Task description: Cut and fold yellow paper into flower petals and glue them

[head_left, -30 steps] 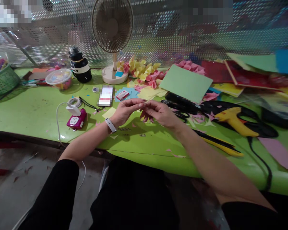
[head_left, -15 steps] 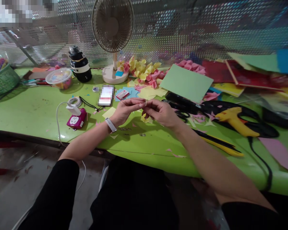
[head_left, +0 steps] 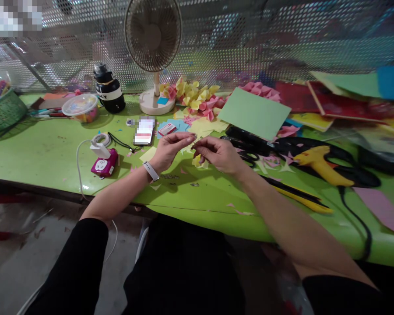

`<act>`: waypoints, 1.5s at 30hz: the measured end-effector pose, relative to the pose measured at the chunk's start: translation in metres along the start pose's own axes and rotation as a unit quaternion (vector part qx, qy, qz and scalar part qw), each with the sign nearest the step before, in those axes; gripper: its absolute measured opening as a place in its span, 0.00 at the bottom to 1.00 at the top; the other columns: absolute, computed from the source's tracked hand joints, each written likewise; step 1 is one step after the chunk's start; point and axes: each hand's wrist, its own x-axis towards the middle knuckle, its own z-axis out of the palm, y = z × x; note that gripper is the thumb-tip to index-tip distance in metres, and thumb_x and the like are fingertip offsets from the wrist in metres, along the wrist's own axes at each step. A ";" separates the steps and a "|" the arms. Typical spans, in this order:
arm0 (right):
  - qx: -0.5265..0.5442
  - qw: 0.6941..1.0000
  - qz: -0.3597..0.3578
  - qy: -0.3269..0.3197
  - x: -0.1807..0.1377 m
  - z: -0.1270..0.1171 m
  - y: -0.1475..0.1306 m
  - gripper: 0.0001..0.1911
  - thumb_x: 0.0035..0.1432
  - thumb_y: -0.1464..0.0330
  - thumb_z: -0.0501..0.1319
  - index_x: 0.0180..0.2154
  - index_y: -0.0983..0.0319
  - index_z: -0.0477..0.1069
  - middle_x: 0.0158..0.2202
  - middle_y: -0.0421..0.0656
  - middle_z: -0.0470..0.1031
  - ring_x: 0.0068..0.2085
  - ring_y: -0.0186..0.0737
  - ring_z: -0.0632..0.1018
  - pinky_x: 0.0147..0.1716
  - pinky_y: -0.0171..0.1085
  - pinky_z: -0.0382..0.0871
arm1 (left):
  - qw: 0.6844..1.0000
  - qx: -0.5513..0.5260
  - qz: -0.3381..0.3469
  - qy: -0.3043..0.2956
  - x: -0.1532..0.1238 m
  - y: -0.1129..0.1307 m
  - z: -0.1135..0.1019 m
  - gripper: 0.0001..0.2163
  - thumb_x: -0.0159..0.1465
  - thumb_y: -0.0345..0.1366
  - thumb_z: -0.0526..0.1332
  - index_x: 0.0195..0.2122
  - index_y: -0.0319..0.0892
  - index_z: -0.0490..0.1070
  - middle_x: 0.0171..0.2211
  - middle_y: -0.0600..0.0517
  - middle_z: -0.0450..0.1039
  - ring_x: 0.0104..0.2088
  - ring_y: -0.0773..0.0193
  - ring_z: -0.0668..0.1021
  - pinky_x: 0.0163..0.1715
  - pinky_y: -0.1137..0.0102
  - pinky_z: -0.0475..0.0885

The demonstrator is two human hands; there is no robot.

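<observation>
A small yellow paper piece (head_left: 196, 162) sits at the center of the work, showing beneath the curled fingers of the right hand (head_left: 218, 153), which is drawn into a close pinch and appears to have hold of it. The left hand (head_left: 169, 151) meets it fingertip to fingertip, thumb and forefinger pressed nearly together; whether anything lies between them is too small to tell. The paper looks feather-light, thin and easily creased or torn, best taken lightly by an edge, between thumb and fingertip, with no squeeze across its middle. Both hands are poised above a green table (head_left: 49, 153). Just beyond them lie yellow sheets (head_left: 205, 127) and blue paper (head_left: 183, 126), with a phone (head_left: 145, 131) near the left hand. To the right, black scissors (head_left: 249, 158) and a yellow glue gun (head_left: 323, 166) rest among paper scraps. Farther back, a cluster of yellow paper flowers (head_left: 197, 97) stands beside a desk fan (head_left: 153, 37), before a perforated metal screen (head_left: 213, 48).
</observation>
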 end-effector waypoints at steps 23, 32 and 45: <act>0.142 0.984 0.100 0.031 -0.006 0.011 -0.020 0.12 0.48 0.63 0.72 0.36 0.60 0.81 0.30 0.41 0.79 0.27 0.32 0.74 0.26 0.34 0.68 | 0.997 0.001 -0.011 -0.081 0.001 0.005 -0.003 0.08 0.54 0.42 0.76 0.29 0.46 0.81 0.46 0.53 0.80 0.52 0.61 0.79 0.61 0.61 0.66; 0.155 0.976 0.101 0.111 -0.003 0.011 -0.013 0.12 0.45 0.59 0.73 0.29 0.58 0.77 0.25 0.38 0.74 0.24 0.31 0.71 0.23 0.34 0.66 | 0.998 0.057 0.019 -0.012 0.001 0.003 -0.001 0.11 0.58 0.46 0.72 0.38 0.46 0.81 0.44 0.52 0.81 0.50 0.63 0.79 0.56 0.65 0.68; 0.101 0.966 0.059 0.229 0.005 0.002 0.002 0.08 0.50 0.62 0.71 0.31 0.58 0.77 0.27 0.39 0.77 0.23 0.32 0.72 0.21 0.34 0.64 | 0.988 0.101 -0.077 -0.089 -0.011 0.010 0.008 0.17 0.58 0.49 0.71 0.38 0.40 0.78 0.36 0.48 0.81 0.35 0.66 0.82 0.37 0.70 0.76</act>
